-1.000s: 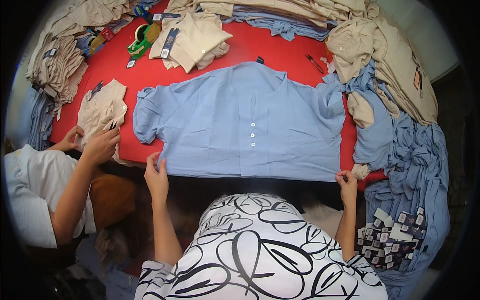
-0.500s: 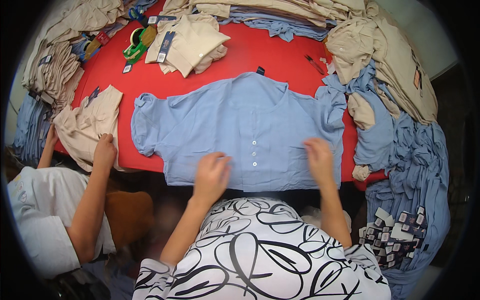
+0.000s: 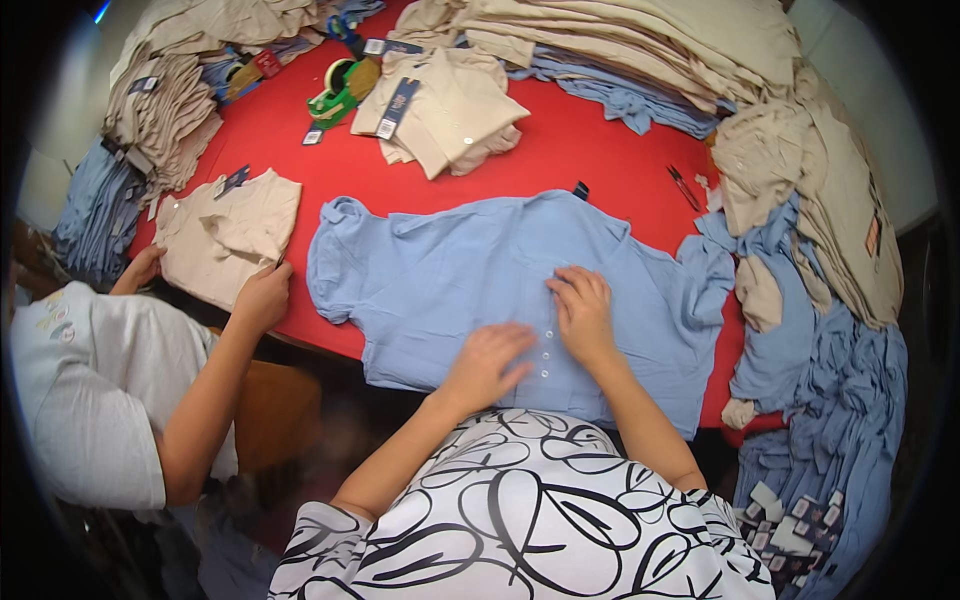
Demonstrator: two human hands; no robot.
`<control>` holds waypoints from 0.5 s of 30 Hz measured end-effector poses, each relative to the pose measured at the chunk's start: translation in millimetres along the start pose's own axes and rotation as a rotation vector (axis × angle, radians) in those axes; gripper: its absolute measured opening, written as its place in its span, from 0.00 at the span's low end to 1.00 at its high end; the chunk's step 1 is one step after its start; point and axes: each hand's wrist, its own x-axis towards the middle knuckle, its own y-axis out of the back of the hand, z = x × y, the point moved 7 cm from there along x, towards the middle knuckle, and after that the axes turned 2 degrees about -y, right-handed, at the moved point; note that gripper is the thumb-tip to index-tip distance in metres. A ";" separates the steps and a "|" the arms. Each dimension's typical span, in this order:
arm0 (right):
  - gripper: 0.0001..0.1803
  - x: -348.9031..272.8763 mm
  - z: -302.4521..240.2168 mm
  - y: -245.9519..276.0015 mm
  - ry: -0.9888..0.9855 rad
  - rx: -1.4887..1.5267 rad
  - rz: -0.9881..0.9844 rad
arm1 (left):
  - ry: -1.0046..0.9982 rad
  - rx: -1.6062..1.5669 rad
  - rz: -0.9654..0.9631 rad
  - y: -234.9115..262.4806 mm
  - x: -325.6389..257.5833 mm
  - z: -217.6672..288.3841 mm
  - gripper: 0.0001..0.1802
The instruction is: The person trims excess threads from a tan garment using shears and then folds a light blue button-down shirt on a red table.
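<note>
A light blue short-sleeved shirt [image 3: 440, 275] lies spread out in front of me, its dark neck label at the far edge. White buttons [image 3: 546, 357] run down its middle. Over the cloth, left of the buttons, is my left hand [image 3: 488, 366], open and slightly blurred, with its fingers apart. My right hand [image 3: 584, 312] rests on the upper part of the button strip, fingers slightly bent and spread, holding nothing I can see.
A co-worker's hands [image 3: 264, 295] handle a folded beige shirt [image 3: 230, 225] at left. Beyond lie beige shirts [image 3: 440, 110], a green tape dispenser [image 3: 338, 92] and small red snips [image 3: 684, 188] on the red tabletop [image 3: 590, 150]. Garment heaps [image 3: 850, 370] and tags [image 3: 795, 530] lie at right.
My right hand has moved up and left onto the button strip, and my left hand has moved toward the buttons. The view has shifted. The co-worker's beige shirt is folded differently.
</note>
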 end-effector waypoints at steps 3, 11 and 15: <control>0.15 30.9 -8.1 -6.0 0.110 0.072 0.019 | 0.158 0.074 0.325 52.4 14.9 -47.0 0.13; 0.28 116.5 -26.8 -80.7 0.278 -0.065 -0.165 | 0.318 0.625 0.203 107.5 62.3 -171.3 0.22; 0.38 119.9 -17.7 -88.8 0.181 -0.208 -0.273 | 0.359 0.579 0.258 145.1 43.0 -209.2 0.21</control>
